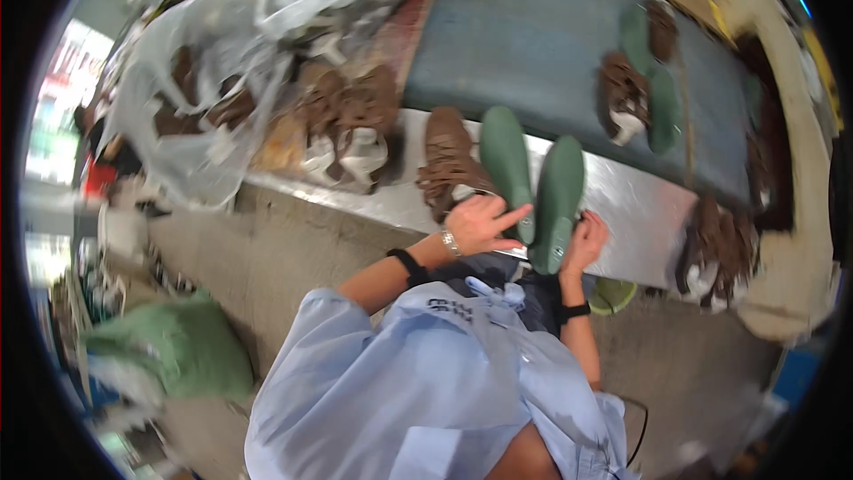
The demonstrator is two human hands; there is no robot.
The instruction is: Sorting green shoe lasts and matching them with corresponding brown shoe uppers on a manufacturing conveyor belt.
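Two green shoe lasts (508,147) lie side by side in front of me, their heel ends toward my body at the metal table edge. My left hand (480,224) is at the heel of the left last, index finger across it and thumb below. Close against that hand lies a brown lace-up shoe upper (450,160) with a white heel lining. Beside the heel of the right last (560,200), my right hand (586,242) has its fingers loosely bent and apart; contact with the last is unclear.
More brown shoe uppers (369,116) stand at the left, near a clear plastic bag (191,89) holding others. Beyond the metal ledge (622,213) is a dark grey belt (533,27); shoes and green lasts (663,111) lie on it. Further uppers (718,249) sit at right.
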